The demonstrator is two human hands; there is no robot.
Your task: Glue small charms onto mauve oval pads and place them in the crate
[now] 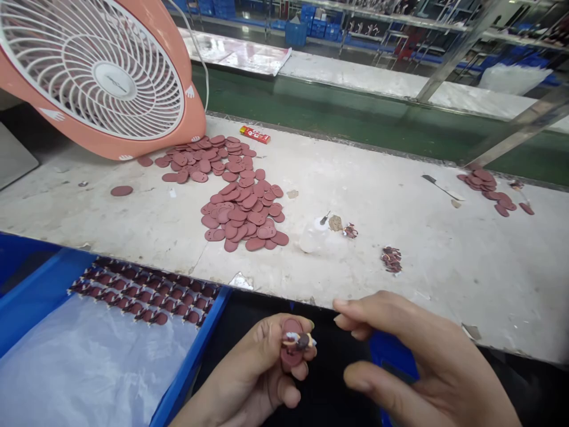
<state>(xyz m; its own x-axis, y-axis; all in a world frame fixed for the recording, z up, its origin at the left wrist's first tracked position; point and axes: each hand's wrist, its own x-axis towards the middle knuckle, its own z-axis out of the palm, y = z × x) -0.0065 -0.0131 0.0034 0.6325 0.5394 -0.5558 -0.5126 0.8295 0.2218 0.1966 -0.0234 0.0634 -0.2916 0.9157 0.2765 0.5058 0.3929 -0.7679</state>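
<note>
Between the fingers and thumb of my left hand [262, 362] is a small figurine on an oval red-brown base [292, 358]; the figure has a dark head and some light blue and white parts. To its right, my right hand [413, 356] has thumb and fingers apart with nothing between them. Both hands are at the front edge of the worktable [338, 279]. Just beyond them lies a small heap of dark brown-red pieces [391, 260]. A large pile of oval red-brown bases [244, 213] spreads over the table farther left.
A blue crate [195, 362] at lower left holds rows of assembled figurines [146, 290] on plastic sheeting. An orange fan [111, 77] stands at the back left. A thin tool [442, 187] and more oval bases [493, 190] lie at right. Behind runs a green conveyor belt [311, 110].
</note>
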